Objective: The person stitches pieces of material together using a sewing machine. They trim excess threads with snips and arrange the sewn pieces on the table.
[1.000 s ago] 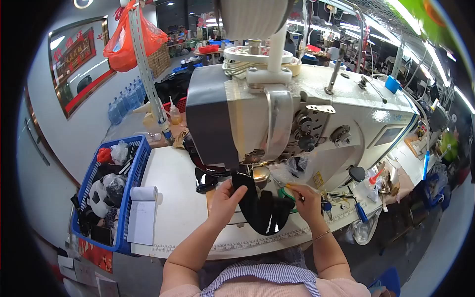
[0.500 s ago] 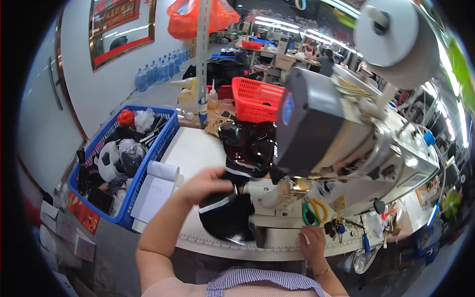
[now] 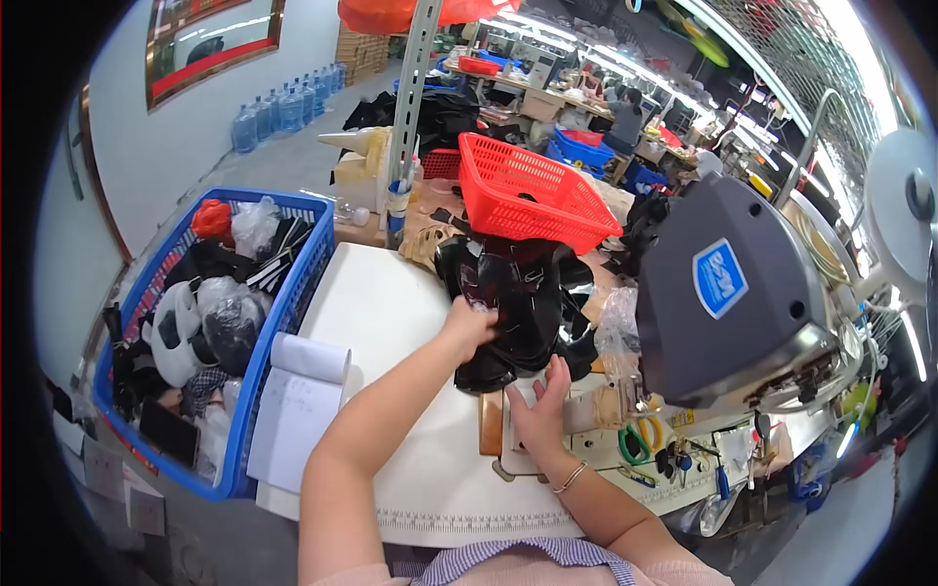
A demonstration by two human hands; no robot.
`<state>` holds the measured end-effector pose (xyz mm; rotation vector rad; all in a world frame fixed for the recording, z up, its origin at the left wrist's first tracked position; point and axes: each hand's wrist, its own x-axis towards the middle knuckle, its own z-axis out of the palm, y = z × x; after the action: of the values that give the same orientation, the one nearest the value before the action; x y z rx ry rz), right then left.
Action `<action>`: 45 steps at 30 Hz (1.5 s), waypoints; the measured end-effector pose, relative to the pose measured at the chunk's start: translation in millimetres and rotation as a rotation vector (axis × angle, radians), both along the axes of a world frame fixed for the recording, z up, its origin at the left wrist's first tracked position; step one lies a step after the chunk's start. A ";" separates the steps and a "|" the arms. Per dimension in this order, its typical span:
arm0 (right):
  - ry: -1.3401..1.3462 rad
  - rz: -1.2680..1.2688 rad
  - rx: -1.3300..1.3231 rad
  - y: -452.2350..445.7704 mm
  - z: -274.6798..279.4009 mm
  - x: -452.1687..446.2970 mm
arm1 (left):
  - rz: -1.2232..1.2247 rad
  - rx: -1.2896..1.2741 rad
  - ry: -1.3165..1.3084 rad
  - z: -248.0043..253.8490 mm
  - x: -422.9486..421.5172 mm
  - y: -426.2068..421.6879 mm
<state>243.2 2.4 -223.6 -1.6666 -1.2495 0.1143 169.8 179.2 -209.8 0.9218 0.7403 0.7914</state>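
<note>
A pile of glossy black pieces (image 3: 528, 293), like patent leather, lies at the far edge of the white sewing table (image 3: 391, 488). My left hand (image 3: 471, 328) is at the pile's left side, its fingers closed on the edge of a glossy black piece; the fingertips are partly hidden. Below the pile, my right hand (image 3: 540, 412) is open with fingers spread, the fingertips by the near edge of the black pieces. Just right of that hand is the sewing machine (image 3: 728, 293), with green-and-yellow-handled scissors (image 3: 635, 444) on its bed.
A blue basket (image 3: 256, 415) of mixed items stands at left, beside a notepad (image 3: 283, 444). Behind the pile are a red basket (image 3: 537, 186) and a metal post (image 3: 403, 146). Small tools, including a blue-handled screwdriver (image 3: 721, 481), lie at right. People sit farther back.
My left hand moved up and right from the table to the pile, bringing a black piece there. The right hand moved left and up from the table's front edge. The view turned.
</note>
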 end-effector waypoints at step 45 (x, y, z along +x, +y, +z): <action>-0.517 -0.304 -0.446 213.5 46.3 82.2 | 0.223 0.103 -0.788 123.2 -160.3 1.0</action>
<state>325.4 215.9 -177.3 -2.3572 -1.3910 -0.2585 9.5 180.1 -86.6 0.5431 0.1064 1.2913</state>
